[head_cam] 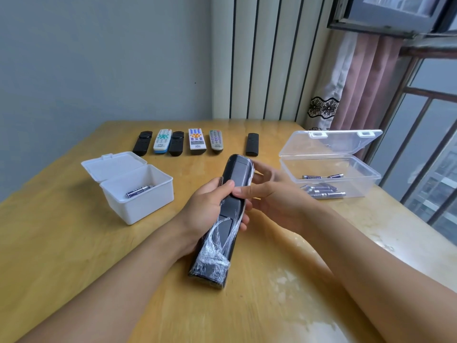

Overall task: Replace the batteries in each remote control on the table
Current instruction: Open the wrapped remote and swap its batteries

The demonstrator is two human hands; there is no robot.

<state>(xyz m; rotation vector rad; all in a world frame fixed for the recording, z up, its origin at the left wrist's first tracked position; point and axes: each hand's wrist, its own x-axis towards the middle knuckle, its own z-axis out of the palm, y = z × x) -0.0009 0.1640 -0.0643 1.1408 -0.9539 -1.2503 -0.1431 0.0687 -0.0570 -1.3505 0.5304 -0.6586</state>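
Wrapping round its lower body, the left hand (207, 209) grips a long black plastic remote control partly sheathed in crinkled clear film (228, 214), which is held back-side up above the middle of the yellow wooden table (61, 243), its far end aimed at about 1 o'clock. The right hand (274, 201) is curled against the remote's right edge, thumb laid across the back just below the grey battery cover (239, 173), so both hands are grasping it. The remote is judged light and stiff, a hard shell unlikely to flex, but the loose film is judged slippery and liable to slide under the fingers; a firm hold is therefore best taken on the bare plastic of the mid-body, with the thumb pressed on the cover's near edge to slide it off. The cover itself is judged thin and easily snapped at its catch if forced sideways. At 12 o'clock of the held remote, six further remotes are laid in a row near the table's far edge, among them a white remote with a blue end (162, 141) and a small black remote set apart at the right (252, 144). At 9 o'clock an open white plastic box (138, 201) is seen with a purple-and-silver battery (138, 191) inside; at 3 o'clock an open clear plastic box (331, 169) is seen holding several like batteries (321, 190), small, smooth and judged prone to rolling.
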